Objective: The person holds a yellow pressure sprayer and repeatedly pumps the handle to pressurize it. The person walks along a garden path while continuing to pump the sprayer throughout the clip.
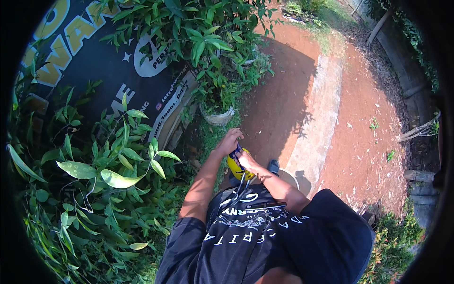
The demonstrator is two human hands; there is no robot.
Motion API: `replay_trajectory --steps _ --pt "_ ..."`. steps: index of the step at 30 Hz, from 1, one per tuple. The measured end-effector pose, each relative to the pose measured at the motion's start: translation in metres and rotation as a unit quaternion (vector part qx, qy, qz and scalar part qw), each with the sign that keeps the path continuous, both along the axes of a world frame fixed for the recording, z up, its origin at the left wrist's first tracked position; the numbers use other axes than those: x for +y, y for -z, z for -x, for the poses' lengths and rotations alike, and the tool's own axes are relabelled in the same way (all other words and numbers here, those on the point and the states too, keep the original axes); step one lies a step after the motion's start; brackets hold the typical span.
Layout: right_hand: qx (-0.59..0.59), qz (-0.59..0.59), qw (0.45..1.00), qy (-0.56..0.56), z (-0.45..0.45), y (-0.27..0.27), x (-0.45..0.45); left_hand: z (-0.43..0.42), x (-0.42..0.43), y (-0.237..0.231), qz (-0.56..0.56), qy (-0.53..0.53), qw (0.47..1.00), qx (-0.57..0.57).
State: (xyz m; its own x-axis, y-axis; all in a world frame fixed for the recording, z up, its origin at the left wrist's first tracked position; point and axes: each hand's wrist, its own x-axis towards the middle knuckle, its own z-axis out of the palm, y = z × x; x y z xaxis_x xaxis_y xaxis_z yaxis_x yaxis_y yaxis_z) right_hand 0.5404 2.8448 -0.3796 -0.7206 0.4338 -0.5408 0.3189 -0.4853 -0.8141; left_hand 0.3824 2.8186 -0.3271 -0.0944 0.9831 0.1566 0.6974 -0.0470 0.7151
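Observation:
In front of my waist, both hands are on a yellow rounded container (232, 166) with a dark blue upper part (235, 152). It looks like a hand sprayer, but the hands cover much of it. My right hand (247, 159) is wrapped around the blue part, just above the yellow body. Beyond it, my left hand (228, 142) curls over the container's upper end, its fingers bent and pointing right. The left palm side is hidden. Black cords (242, 184) hang across my dark T-shirt (255, 241), below the container.
Dense leafy plants (120, 170) crowd the left, before a black printed banner (95, 64). A white planting bag (220, 118) sits beyond my hands. A concrete strip (315, 113) crosses the red soil (361, 135). Near my shoe (273, 166) lies a pale curved rim (292, 175). Cut branches (416, 134) jut in at right.

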Motion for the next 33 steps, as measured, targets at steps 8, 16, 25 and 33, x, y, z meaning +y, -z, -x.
replay_trajectory --steps 8,16,25,33 --pt "-0.031 -0.003 0.999 0.015 -0.005 0.031 -0.012 0.001 -0.023 0.0 0.066 -0.023 0.997 0.035" --pt "-0.095 -0.122 0.987 -0.034 -0.012 0.01 -0.013 -0.004 -0.023 0.014 0.119 -0.026 0.992 -0.03" --pt "-0.095 -0.127 0.986 -0.048 -0.005 -0.011 -0.022 0.004 -0.038 0.019 0.115 -0.053 0.991 -0.033" --pt "-0.089 -0.109 0.989 -0.048 -0.003 0.001 -0.027 0.001 -0.046 0.011 0.081 -0.059 0.994 -0.04"
